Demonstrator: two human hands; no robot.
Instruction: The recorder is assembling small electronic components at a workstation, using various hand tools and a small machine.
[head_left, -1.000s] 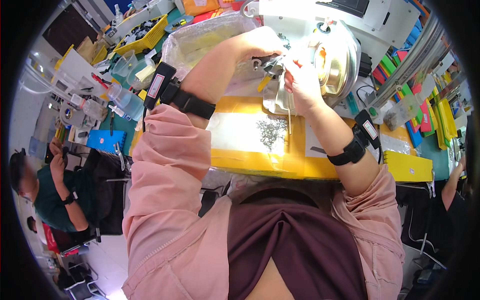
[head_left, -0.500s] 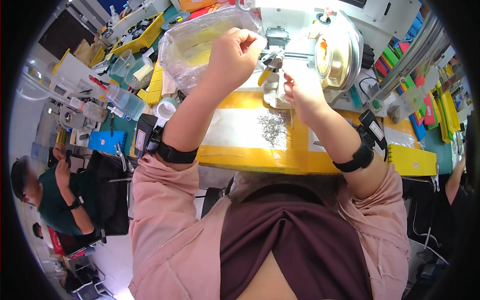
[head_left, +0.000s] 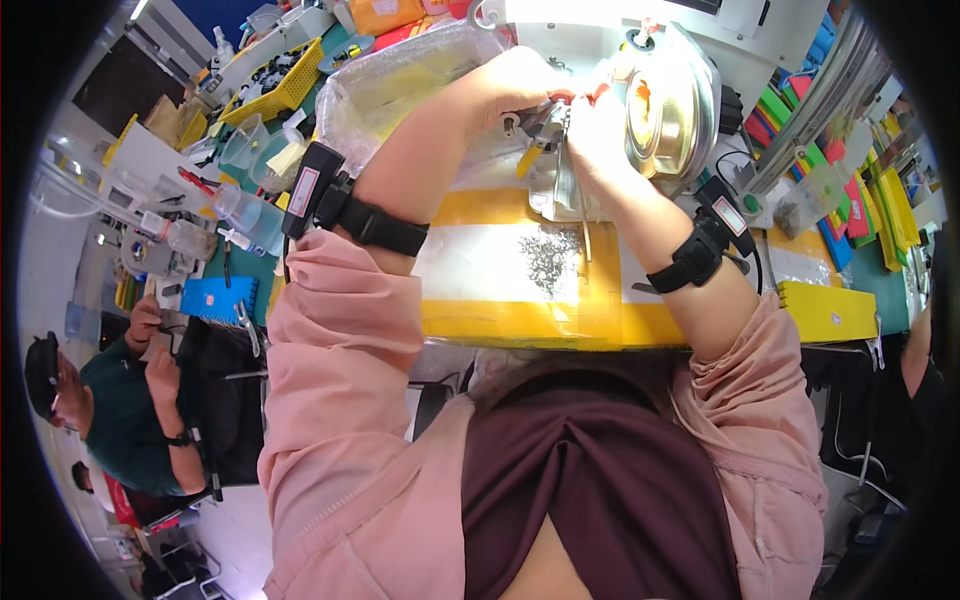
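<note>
My left hand (head_left: 522, 82) reaches over to the machine's small metal fixture (head_left: 545, 125), fingers pinched together close to my right fingertips. My right hand (head_left: 594, 125) comes in from the other side, its fingers also closed. Glare and small size hide whatever is between the fingers of either hand. A yellow lever (head_left: 530, 160) sticks out below the fixture. Beside my right hand is a round, shiny metal bowl (head_left: 682, 120) on the machine. A heap of tiny grey metal pieces (head_left: 550, 258) lies on white paper (head_left: 465, 265), with a thin pale stick (head_left: 587, 240) alongside.
A plastic-lined bin (head_left: 350, 105) stands left of the machine. Yellow tape (head_left: 490, 325) covers the bench's front edge. A yellow folder (head_left: 825, 312) lies at right, a blue notebook (head_left: 218, 297) at left. A co-worker (head_left: 135, 410) sits at far left.
My left hand has moved right and forward from above the bin's edge to the fixture. My right hand has shifted slightly forward, and the hands now meet there.
</note>
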